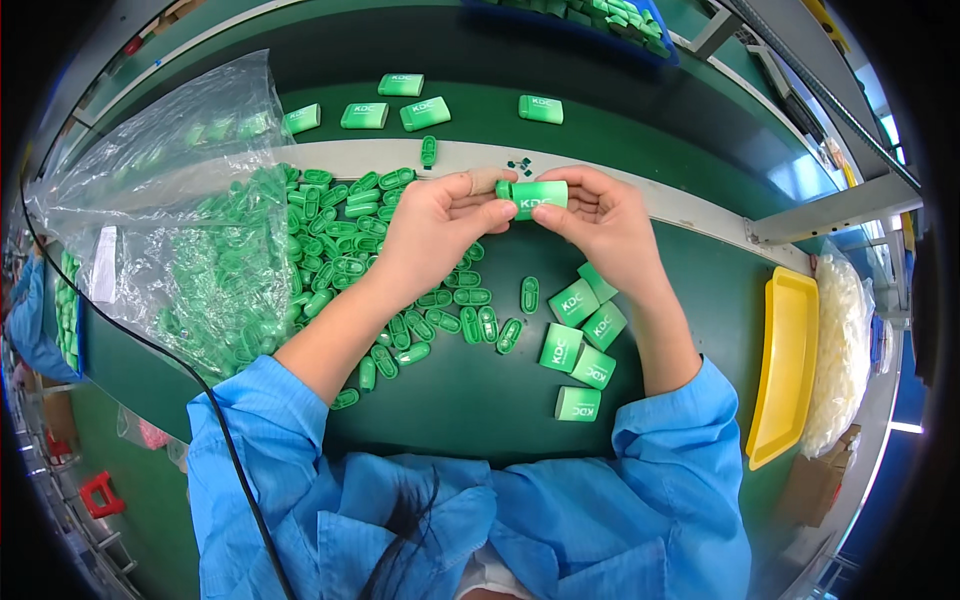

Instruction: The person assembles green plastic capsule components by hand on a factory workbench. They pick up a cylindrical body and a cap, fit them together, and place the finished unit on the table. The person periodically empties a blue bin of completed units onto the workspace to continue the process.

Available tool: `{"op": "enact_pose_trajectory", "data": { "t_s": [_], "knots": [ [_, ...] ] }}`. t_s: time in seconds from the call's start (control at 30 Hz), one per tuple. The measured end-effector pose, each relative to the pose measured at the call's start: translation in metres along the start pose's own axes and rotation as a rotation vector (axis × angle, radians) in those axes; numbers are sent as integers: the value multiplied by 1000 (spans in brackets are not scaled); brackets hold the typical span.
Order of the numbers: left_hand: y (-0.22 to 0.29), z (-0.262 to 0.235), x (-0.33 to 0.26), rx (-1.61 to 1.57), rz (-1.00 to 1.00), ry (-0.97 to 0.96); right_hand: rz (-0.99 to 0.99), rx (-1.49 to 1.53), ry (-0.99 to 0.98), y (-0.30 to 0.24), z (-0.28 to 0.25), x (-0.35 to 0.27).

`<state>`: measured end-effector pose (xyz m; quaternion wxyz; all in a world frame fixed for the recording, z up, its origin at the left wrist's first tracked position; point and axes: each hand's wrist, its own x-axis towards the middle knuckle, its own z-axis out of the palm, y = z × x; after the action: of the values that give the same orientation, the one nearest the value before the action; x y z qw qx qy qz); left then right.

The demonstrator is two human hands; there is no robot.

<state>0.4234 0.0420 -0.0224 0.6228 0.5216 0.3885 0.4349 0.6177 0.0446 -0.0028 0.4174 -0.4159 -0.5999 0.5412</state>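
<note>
Over the green table, my two hands meet at a pale-to-dark green printed plastic case (548,190). My right hand (608,222) grips its right part between thumb and fingers. At the case's left end, my left hand (440,225) pinches a small green oval end cap (503,188); whether the cap is fully seated I cannot tell. To the left of my hands spreads a heap of matching green oval caps (345,235), partly under my left forearm. Several loose green cases (575,303) lie near my right forearm. A single cap (529,294) rests between the two groups.
A clear plastic bag (190,230) full of caps covers the table's left side. Beyond a pale ledge (690,208) sit several more cases (426,113). Tiny dark pieces (520,166) lie on the ledge. At right are a yellow tray (782,365) and a bag of whitish parts (840,350).
</note>
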Motion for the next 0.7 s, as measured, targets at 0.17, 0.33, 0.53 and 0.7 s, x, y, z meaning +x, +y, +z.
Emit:
{"op": "enact_pose_trajectory", "data": {
  "t_s": [0.17,0.33,0.53,0.7],
  "knots": [
    [-1,1,-1,92,86,-1,67,146,11,7,0,-2],
    [5,3,-6,463,144,23,11,67,37,8,1,-7],
    [-3,8,-9,496,268,113,-70,22,103,12,7,-9],
    [-1,17,-16,687,465,221,-148,-97,198,14,18,-13]
  ]
}}
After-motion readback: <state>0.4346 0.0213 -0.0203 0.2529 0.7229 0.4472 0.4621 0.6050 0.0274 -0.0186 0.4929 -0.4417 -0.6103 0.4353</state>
